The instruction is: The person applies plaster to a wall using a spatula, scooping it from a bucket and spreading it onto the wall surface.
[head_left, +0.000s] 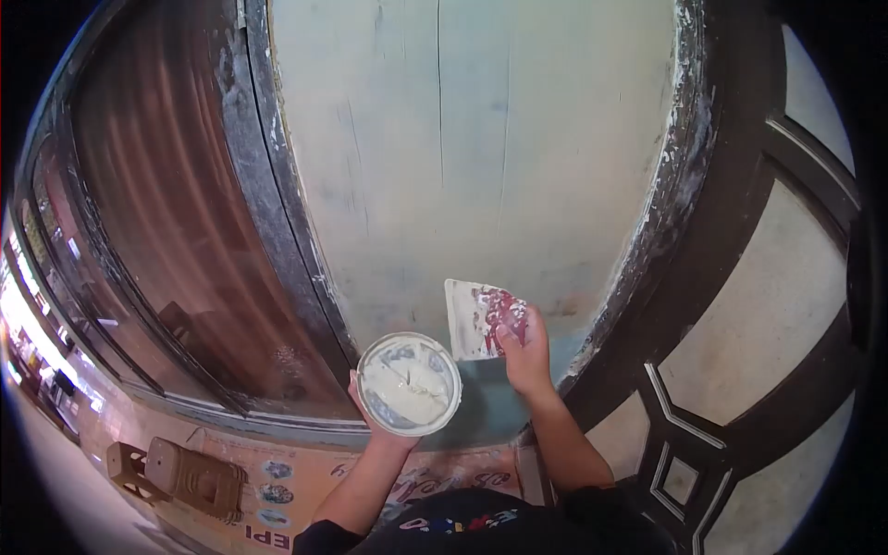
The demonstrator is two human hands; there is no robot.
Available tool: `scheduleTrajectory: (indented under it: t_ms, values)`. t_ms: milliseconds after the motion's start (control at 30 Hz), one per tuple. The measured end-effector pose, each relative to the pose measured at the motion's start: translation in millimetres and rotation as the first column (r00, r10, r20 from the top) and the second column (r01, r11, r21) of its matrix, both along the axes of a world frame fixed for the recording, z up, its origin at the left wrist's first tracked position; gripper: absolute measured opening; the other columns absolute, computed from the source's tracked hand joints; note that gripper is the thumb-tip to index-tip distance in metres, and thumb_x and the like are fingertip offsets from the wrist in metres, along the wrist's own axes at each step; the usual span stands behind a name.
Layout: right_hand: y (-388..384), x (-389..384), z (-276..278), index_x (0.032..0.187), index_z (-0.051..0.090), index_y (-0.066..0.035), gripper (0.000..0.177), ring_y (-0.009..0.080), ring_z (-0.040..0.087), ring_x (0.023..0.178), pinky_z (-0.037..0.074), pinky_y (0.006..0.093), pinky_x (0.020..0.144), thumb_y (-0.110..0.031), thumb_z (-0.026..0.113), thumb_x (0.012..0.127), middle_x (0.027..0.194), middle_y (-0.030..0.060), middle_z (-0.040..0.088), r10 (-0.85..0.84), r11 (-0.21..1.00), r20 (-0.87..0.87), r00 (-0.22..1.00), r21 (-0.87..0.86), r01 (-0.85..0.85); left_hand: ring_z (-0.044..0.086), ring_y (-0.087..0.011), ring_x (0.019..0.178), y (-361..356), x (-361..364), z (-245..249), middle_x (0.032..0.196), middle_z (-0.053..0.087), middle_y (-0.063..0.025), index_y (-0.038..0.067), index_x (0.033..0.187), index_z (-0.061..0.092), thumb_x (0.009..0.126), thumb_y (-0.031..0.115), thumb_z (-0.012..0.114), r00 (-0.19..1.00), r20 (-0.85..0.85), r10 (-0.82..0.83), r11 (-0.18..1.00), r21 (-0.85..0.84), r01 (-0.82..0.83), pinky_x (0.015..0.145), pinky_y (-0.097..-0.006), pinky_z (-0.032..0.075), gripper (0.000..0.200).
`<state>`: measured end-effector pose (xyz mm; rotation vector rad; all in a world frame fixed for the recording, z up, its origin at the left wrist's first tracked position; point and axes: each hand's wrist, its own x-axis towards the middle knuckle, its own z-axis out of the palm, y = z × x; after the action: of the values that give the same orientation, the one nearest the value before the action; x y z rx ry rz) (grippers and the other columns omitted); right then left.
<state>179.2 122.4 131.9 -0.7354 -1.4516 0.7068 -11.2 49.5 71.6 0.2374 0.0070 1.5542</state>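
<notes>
Your left hand (pixel 377 431) grips the round, whitish tub (pixel 456 387) of cream paste (pixel 407 396); beside it, your right hand (pixel 530 359) pinches the flat, cream-and-red, perhaps plastic scraper (pixel 464 319). A level tub and firm pinch give control.

Left hand (pixel 359 393) supports a round tub (pixel 409 384) of pale paste, its inner wall smeared. Right hand (pixel 527 356) holds a flat scraper (pixel 474 319), coated and with red patches, up before a pale panel (pixel 472 157) bearing vertical cracks. The dark frame (pixel 661 194) shows white flecks. Stacked brown stools (pixel 199 476) stand at lower left.
</notes>
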Motion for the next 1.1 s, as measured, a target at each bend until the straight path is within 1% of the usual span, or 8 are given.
scheduleTrajectory:
  t_ms: [267, 533, 633, 700, 833, 867, 967, 1100]
  values:
    - [8.4, 21.7, 8.2, 0.117, 0.047, 0.000, 0.027, 0.0098, 0.053, 0.093, 0.045, 0.0274, 0.086, -0.004, 0.056, 0.091, 0.104, 0.0051, 0.056, 0.064, 0.998, -0.124, 0.990, 0.003, -0.064, 0.049, -0.0356, 0.124, 9.8, 22.2, 16.3, 0.139, 0.049, -0.0131, 0.014, 0.139, 0.046, 0.083, 0.073, 0.043, 1.000, 0.006, 0.004, 1.000, -0.006, -0.004, 0.103, -0.0538, 0.041, 0.082]
    - [9.9, 34.6, 13.1, 0.115, 0.046, 0.000, 0.026, 0.0093, 0.055, 0.083, 0.048, 0.0271, 0.076, -0.006, 0.057, 0.092, 0.095, 0.0055, 0.058, -0.014, 0.997, -0.023, 1.000, 0.077, 0.016, 0.049, -0.0353, 0.124, 14.8, 33.5, 23.9, 0.140, 0.048, -0.0119, 0.015, 0.140, 0.045, 0.083, 0.073, 0.042, 1.000, -0.009, 0.017, 1.000, -0.024, -0.018, 0.103, -0.0533, 0.041, 0.081]
    - [9.6, 38.3, 11.5, 0.112, 0.048, 0.000, 0.026, 0.0125, 0.058, 0.074, 0.049, 0.0303, 0.069, -0.009, 0.059, 0.091, 0.086, 0.0084, 0.062, -0.091, 0.981, 0.092, 0.992, 0.178, 0.073, 0.049, -0.0349, 0.124, 15.7, 36.8, 27.0, 0.139, 0.049, -0.0118, 0.015, 0.139, 0.046, 0.083, 0.073, 0.041, 0.999, -0.013, 0.048, 0.998, -0.040, -0.049, 0.103, -0.0526, 0.042, 0.081]
    - [12.8, 36.0, 5.5, 0.110, 0.048, 0.001, 0.026, 0.0193, 0.061, 0.067, 0.050, 0.0350, 0.065, -0.010, 0.061, 0.090, 0.080, 0.0129, 0.064, -0.182, 0.947, 0.149, 0.972, 0.292, 0.132, 0.050, -0.0344, 0.123, 19.4, 38.7, 28.2, 0.139, 0.049, -0.0115, 0.014, 0.138, 0.046, 0.083, 0.073, 0.041, 0.999, 0.020, 0.034, 0.999, -0.031, -0.034, 0.102, -0.0521, 0.042, 0.080]
    - [4.3, 32.2, -0.7, 0.109, 0.048, 0.000, 0.029, 0.0320, 0.065, 0.071, 0.051, 0.0397, 0.066, -0.010, 0.065, 0.088, 0.085, 0.0184, 0.065, -0.154, 0.957, 0.203, 0.967, 0.273, 0.096, 0.050, -0.0339, 0.122, 21.7, 46.0, 30.8, 0.139, 0.049, -0.0114, 0.014, 0.138, 0.047, 0.083, 0.072, 0.040, 0.999, 0.030, 0.040, 0.999, -0.012, -0.040, 0.102, -0.0520, 0.042, 0.080]
    - [4.1, 32.6, -3.5, 0.109, 0.048, 0.000, 0.029, 0.0320, 0.065, 0.071, 0.051, 0.0397, 0.066, -0.010, 0.065, 0.088, 0.085, 0.0184, 0.065, -0.152, 0.958, 0.204, 0.967, 0.273, 0.093, 0.050, -0.0338, 0.122, 22.0, 47.7, 32.7, 0.139, 0.049, -0.0114, 0.014, 0.138, 0.047, 0.084, 0.072, 0.040, 0.998, 0.053, 0.036, 0.999, -0.012, -0.036, 0.102, -0.0517, 0.042, 0.080]
    - [3.1, 35.5, -10.2, 0.110, 0.048, -0.001, 0.028, 0.0389, 0.064, 0.075, 0.052, 0.0442, 0.067, -0.006, 0.063, 0.087, 0.091, 0.0198, 0.065, -0.239, 0.926, 0.330, 0.913, 0.362, 0.111, 0.050, -0.0336, 0.123, 26.0, 52.1, 31.8, 0.138, 0.050, -0.0114, 0.014, 0.138, 0.047, 0.084, 0.072, 0.039, 0.996, 0.077, 0.045, 0.999, -0.012, -0.044, 0.103, -0.0512, 0.042, 0.079]
    - [11.4, 46.1, -16.1, 0.111, 0.050, -0.002, 0.029, 0.0388, 0.063, 0.079, 0.052, 0.0455, 0.069, -0.001, 0.062, 0.085, 0.093, 0.0193, 0.065, -0.149, 0.887, 0.375, 0.915, 0.460, -0.044, 0.050, -0.0332, 0.123, 30.0, 52.7, 27.2, 0.138, 0.050, -0.0111, 0.014, 0.137, 0.048, 0.085, 0.071, 0.039, 0.996, 0.035, 0.078, 0.996, -0.035, -0.077, 0.103, -0.0504, 0.041, 0.077]
